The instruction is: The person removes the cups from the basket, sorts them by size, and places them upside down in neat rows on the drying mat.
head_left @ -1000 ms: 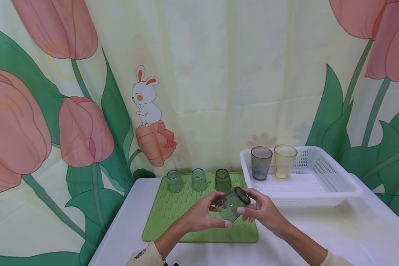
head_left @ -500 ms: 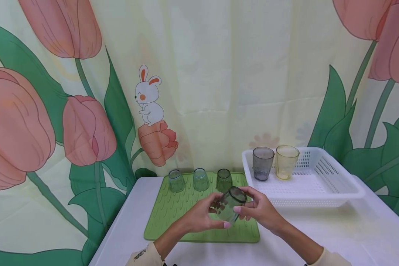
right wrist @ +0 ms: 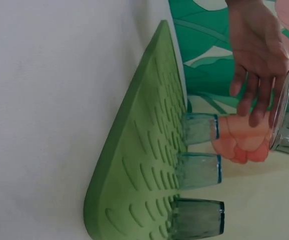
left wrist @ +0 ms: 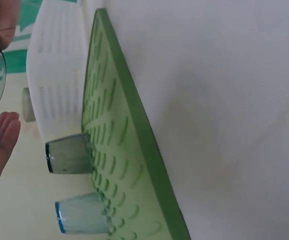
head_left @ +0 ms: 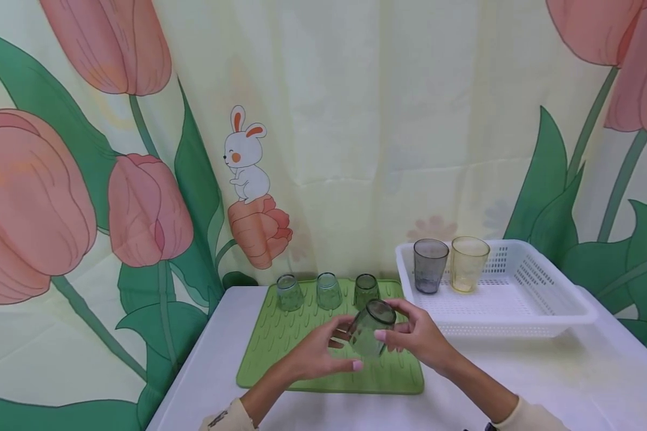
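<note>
My right hand (head_left: pixel 426 338) grips a green-tinted glass tumbler (head_left: pixel 369 335) over the front part of a green ridged drying mat (head_left: pixel 280 359). The tumbler is tilted, its dark narrower end up and to the right. Beside its left side is my left hand (head_left: pixel 315 353), thumb apart from the glass. In the right wrist view, the left hand's fingers (right wrist: pixel 257 95) are extended, clear of the tumbler's rim. Behind the hands, a row of small tumblers lines the mat's back: two pale blue-green ones, left (head_left: pixel 290 293) and middle (head_left: pixel 329 292), and a darker green one (head_left: pixel 366 290).
A white perforated basket (head_left: pixel 550 314) stands right of the mat. Inside it, at the left, are a grey glass (head_left: pixel 430 266) and a yellow glass (head_left: pixel 468 264). A white cloth (head_left: pixel 507 371) covers the table, and a tulip-printed curtain (head_left: pixel 345 149) hangs behind.
The tumbler has turned more upright and shifted slightly left relative to the mat. My left hand has loosened and drawn away from it, while my right keeps its grip.
</note>
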Demonstrator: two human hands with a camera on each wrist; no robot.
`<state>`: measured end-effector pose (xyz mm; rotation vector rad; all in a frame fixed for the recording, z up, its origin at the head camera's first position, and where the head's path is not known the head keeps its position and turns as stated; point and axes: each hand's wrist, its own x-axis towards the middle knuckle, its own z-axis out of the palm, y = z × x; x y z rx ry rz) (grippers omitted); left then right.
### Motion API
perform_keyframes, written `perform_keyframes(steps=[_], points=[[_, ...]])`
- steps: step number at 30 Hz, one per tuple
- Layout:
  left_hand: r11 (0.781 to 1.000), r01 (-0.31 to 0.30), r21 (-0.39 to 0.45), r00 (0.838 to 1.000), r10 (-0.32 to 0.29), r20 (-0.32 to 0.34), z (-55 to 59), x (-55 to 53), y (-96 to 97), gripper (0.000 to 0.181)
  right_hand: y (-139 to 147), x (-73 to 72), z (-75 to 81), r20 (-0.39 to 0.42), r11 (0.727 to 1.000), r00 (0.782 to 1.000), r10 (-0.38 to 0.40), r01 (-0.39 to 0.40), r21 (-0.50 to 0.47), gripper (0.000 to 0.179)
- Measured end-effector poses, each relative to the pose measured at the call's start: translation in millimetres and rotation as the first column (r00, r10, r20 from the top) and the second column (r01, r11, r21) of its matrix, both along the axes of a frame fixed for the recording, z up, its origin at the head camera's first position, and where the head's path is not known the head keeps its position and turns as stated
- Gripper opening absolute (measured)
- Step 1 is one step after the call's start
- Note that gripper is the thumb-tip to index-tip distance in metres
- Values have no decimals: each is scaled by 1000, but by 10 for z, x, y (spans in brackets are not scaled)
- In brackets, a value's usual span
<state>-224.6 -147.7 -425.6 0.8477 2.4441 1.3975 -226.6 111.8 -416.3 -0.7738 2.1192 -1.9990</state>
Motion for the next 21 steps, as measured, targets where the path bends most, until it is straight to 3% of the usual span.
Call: perform_keyframes(steps=[12,21], points=[[990,-121,-72,992,118,-46,-222,32,-380,61,-126,-72,31,-5,996,999,-46,46,82,64],[978,-182,-102,983,178,-46,-284,95,-678,53,-218,-157,27,-15,986,998,-56,57,155,70]])
